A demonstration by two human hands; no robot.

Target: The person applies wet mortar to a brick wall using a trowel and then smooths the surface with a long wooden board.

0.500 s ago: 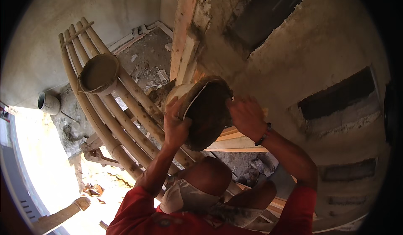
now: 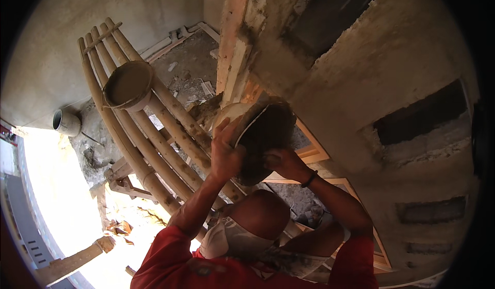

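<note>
A mortar-crusted bucket [image 2: 258, 139] is held up in front of me, tipped so that its dark inside shows. My left hand [image 2: 227, 152] is closed on its near left rim, fingers against the pale outer wall and thumb over the edge. My right hand [image 2: 282, 162], with a dark band at the wrist, is at the lower right of the bucket's mouth. Its fingers are curled against the dark inside; what they hold, if anything, is lost in shadow.
Bamboo poles form a platform [image 2: 135, 147] below, on wooden supports. A second bucket [image 2: 129, 87], full of grey mortar, stands on it. Another bucket [image 2: 67, 122] stands by the left wall. Wooden frames [image 2: 314, 152] lean at right, beside a plastered wall [image 2: 350, 82] with recesses.
My right hand has moved from the bucket's far right rim down and inward across its mouth, its fingers now curled. The left hand keeps its grip. The view has shifted slightly.
</note>
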